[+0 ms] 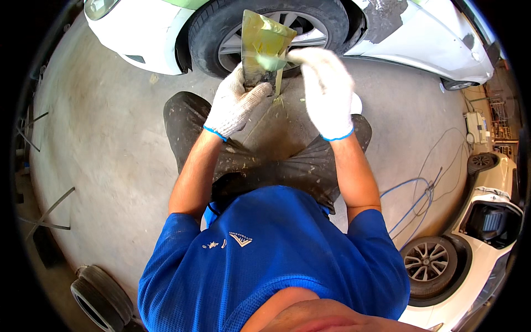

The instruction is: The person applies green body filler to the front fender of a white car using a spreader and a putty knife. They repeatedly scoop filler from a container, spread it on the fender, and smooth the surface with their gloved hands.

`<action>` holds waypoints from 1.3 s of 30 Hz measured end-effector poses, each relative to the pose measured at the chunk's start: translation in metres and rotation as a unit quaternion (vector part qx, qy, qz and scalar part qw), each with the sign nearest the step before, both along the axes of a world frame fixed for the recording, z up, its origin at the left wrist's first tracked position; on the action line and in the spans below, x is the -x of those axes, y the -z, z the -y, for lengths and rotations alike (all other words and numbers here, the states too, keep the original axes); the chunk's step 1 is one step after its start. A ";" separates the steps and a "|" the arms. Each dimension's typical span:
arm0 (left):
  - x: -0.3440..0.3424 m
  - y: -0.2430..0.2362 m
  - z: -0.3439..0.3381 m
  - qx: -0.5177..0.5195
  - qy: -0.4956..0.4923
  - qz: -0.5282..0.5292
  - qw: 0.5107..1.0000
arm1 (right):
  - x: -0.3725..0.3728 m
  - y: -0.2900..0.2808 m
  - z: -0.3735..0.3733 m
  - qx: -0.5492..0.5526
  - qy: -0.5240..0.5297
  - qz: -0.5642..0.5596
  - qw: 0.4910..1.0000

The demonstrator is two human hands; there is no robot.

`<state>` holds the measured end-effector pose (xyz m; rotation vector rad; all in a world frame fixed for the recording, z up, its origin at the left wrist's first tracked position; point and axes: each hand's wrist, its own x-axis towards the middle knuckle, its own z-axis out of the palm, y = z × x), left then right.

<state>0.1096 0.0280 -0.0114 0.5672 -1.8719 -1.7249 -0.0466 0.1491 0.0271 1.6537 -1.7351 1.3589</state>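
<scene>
My left hand (235,105), in a white knit glove with a blue cuff, is closed round the lower end of a flat mixing board (254,36). The board is tilted up in front of the wheel and smeared with yellow-green putty. Its near end is stained dark under my thumb. My right hand (329,91), gloved the same way, is beside the board's right edge, fingers bent toward it and blurred by motion. From its fingertips a pale green putty spreader (269,62) reaches across the board's face; its outline is smeared and its grip end is hidden by the glove.
A white car with a dark tyre (204,41) stands just beyond my hands; its panel has a grey sanded patch (385,21). A round white thing (356,103) shows behind my right wrist. Blue hose (412,206) lies right, near another car (442,312). Loose tyres (102,299) lie lower left.
</scene>
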 end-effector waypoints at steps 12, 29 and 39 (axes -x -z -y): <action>0.000 -0.001 -0.011 -0.071 0.063 0.031 0.995 | 0.031 -0.029 0.006 0.069 -0.089 0.010 0.994; 0.025 0.035 0.018 0.453 -0.195 0.016 0.870 | 0.001 0.036 0.010 -0.023 -0.305 0.762 0.571; 0.009 0.074 0.006 0.383 -0.053 0.131 0.913 | 0.029 0.019 0.006 0.107 -0.259 0.686 0.671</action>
